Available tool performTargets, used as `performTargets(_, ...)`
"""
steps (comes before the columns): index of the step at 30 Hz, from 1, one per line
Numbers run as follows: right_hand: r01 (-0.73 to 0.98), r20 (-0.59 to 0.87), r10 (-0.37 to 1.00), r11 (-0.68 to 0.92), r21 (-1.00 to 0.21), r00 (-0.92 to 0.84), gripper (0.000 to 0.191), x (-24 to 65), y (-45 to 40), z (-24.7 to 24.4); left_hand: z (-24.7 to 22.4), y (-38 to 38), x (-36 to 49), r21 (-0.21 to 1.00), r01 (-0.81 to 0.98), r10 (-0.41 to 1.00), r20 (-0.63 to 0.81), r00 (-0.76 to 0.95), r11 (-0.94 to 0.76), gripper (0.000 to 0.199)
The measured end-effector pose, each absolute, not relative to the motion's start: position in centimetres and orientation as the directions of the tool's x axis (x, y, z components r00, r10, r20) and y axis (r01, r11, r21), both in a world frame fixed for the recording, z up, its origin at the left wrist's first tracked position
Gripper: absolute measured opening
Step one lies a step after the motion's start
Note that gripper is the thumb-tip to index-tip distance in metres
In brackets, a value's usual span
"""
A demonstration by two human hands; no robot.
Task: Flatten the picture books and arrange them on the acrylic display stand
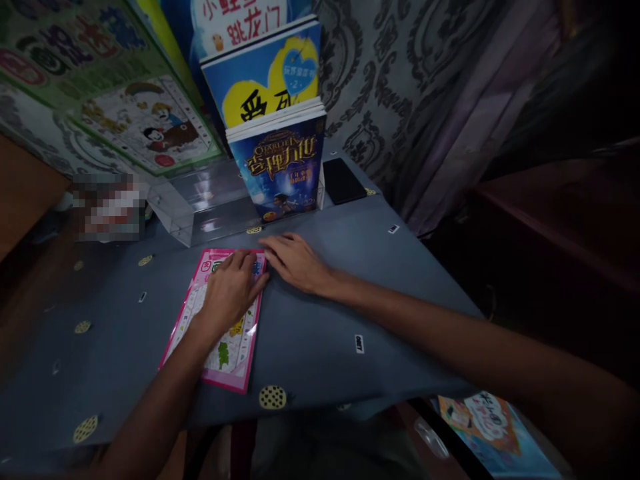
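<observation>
A thin pink-bordered children's book (253, 357) lies flat on the cloth-covered table (320, 353), slightly slanted. My left hand (229, 290) rests palm down across its upper half, thumb stretched to the right, hiding part of the cover. My right hand (297, 265) is just beyond the book's upper right corner, fingers extended to the left over the cloth. Its fingertips come close to that corner; whether they touch it I cannot tell. Neither hand grips anything.
A clear acrylic rack (173, 217) stands behind, holding blue books (285, 173) and a large green book (145, 127). A black phone-like slab (344, 180) lies to their right. Below the table's front edge at right is another colourful book (495, 433). A patterned wall (380, 73) is behind.
</observation>
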State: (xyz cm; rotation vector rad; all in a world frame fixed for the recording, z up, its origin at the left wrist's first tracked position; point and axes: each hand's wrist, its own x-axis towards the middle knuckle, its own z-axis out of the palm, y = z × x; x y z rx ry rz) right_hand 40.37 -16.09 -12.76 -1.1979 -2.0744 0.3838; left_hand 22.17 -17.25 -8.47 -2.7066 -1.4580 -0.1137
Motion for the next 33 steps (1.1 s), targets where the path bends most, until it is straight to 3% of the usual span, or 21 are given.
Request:
performTargets(4, 0.698, 0.383, 0.814, 0.576, -0.426, -0.437, 0.032, 40.1, -16.6, -12.6, -8.2, -18.9, 17.8, 0.13, 0.682, 0.69, 0.031, 0.723, -0.72, 0.06)
performTargets(10, 0.667, 0.379, 0.775, 0.63, -0.398, -0.506, 0.037, 39.8, -15.7, -13.5, -8.2, -23.4, 13.6, 0.247, 0.605, 0.614, -0.049, 0.788, -0.757, 0.088)
performTargets(18, 0.558, 0.369, 0.682, 0.73, -0.395, -0.632, 0.045, 39.9, -13.4, -14.7, -9.1, -24.6, 13.9, 0.263, 0.629, 0.648, -0.018, 0.761, -0.732, 0.072)
performTargets(28, 0.526, 0.454, 0.64, 0.768, -0.364, -0.62, 0.062, 39.9, -12.7, -15.9, -9.4, -26.1, 14.2, 0.336, 0.726, 0.753, -0.071, 0.655, -0.6, 0.058)
performTargets(33, 0.472, 0.464, 0.596, 0.803, -0.364, -0.656, 0.057, 39.6, -16.1, -15.0, -9.9, -27.0, 13.9, 0.344, 0.709, 0.751, -0.015, 0.66, -0.616, 0.053)
